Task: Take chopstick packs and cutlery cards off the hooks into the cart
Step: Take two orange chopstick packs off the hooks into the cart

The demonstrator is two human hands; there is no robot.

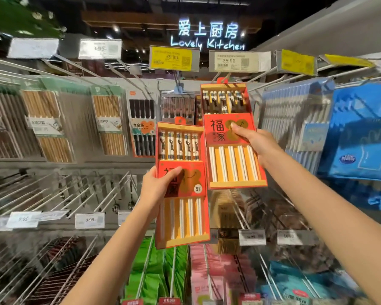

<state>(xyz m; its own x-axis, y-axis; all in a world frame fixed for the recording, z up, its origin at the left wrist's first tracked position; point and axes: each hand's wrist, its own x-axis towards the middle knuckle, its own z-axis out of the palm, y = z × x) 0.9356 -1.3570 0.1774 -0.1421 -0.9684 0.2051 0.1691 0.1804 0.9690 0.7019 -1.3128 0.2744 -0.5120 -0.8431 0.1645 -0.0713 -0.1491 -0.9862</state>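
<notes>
far out beyond the left hand (157, 187), bamboo chopstick packs (109, 125) hang on the rack. the left hand grips a red chopstick pack (182, 186) by its left edge, thumb across the front label, holding it upright and clear of any hook, seemingly already freed for the cart. just up and to its right, the right hand (254, 143) pinches a second red pack (232, 137) at the label, thumb in front. its tab sits right at the hook (221, 79); whether it has come off cannot be told. past that hand hang blue packs (295, 119). no cart shows.
</notes>
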